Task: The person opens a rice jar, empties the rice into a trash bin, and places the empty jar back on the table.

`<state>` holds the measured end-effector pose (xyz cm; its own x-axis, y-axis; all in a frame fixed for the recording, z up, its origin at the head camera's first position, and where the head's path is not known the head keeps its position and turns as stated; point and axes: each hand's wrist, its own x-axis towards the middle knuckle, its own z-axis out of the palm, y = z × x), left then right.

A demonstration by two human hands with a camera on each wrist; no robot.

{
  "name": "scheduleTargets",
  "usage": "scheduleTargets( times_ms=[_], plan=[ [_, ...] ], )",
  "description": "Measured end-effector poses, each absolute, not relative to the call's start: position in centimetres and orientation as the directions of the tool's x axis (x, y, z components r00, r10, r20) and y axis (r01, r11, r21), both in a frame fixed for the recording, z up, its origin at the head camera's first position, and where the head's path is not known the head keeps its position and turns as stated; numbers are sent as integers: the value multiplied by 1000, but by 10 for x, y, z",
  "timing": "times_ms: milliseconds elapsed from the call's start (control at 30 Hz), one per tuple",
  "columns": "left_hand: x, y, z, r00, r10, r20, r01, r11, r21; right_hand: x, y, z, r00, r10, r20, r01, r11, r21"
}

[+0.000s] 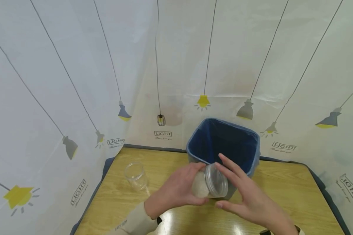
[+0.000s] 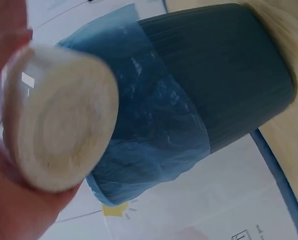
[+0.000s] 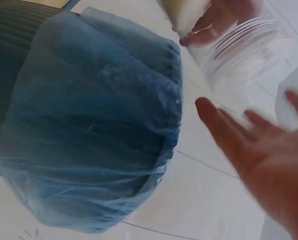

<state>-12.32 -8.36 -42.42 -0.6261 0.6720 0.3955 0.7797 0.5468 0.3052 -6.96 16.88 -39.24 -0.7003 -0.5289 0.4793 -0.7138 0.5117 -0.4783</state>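
My left hand (image 1: 177, 186) grips a clear screw-top jar (image 1: 200, 186) that is tilted onto its side. Whitish contents fill the base end, which faces the camera in the left wrist view, and the clear threaded top (image 1: 218, 181) points right. Beside that top, my right hand (image 1: 248, 195) is spread with fingers extended and thumb apart. In the right wrist view a gap shows between its fingers (image 3: 213, 120) and the jar. Just behind both hands stands a dark bin (image 2: 223, 65) with a blue plastic bag (image 3: 89, 120) over its rim.
An upright clear glass (image 1: 136, 178) stands on the wooden table (image 1: 109, 195), left of my left hand. White sheets (image 1: 176, 65) printed with hanging lamps enclose the table at the back and sides. The bin stands against the back sheet.
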Motion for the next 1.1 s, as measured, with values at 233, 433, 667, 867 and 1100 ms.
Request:
scheduleTargets(
  times_ms=[233,433,667,867,1100],
  plan=[
    [-121,-79,-429,-519,602,607,781,623,49,-71,153,-387,-826,-354,438,-539,722,-434],
    [-121,-81,-431,-502,621,602,794,608,35,-73,152,-392,-782,-431,450,-612,666,-426],
    [-123,-87,-434,-540,661,521,813,568,123,-75,156,-396,-662,-533,527,-739,580,-341],
    [-126,-87,-432,-561,698,445,822,531,204,-76,163,-399,-608,-586,536,-786,543,-297],
    [-124,-82,-435,-553,650,521,815,553,175,-74,164,-400,-729,-464,503,-670,634,-387]
  ],
)
